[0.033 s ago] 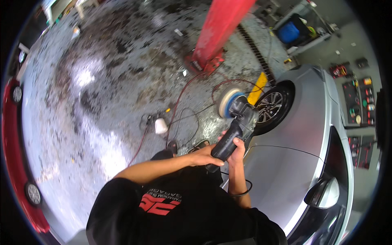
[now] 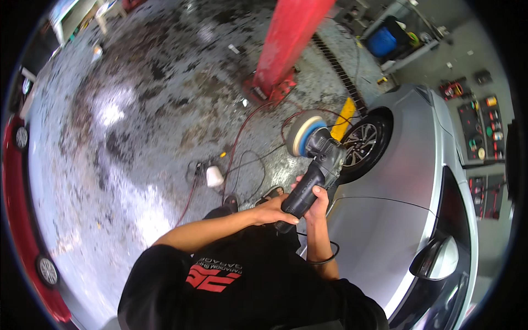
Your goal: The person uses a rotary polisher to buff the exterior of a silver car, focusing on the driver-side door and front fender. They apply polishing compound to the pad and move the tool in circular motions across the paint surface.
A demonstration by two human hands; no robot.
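A black car polisher (image 2: 301, 193) with a round pad (image 2: 308, 133), cream-faced with a blue backing, is held in front of my body. My left hand (image 2: 270, 211) grips the rear of its body, the thumb lying along the near end. My right hand (image 2: 317, 204) is wrapped around the handle from the right side, thumb on top. The pad end points away from me, apart from the silver car's front wheel (image 2: 360, 146). The silver car (image 2: 385, 214) stands close on my right, and a black cord loops near my right wrist.
A red lift post (image 2: 286, 49) rises ahead. Red hose and black cord (image 2: 237, 140) lie across the stained floor, beside a white container (image 2: 214, 177). A red car (image 2: 25, 220) stands far left. Tool boards (image 2: 481, 129) hang on the right wall, near a blue bin (image 2: 383, 43).
The view has shifted slightly, so the lift post and floor items sit a little further left. Both hands keep the same hold on the car polisher.
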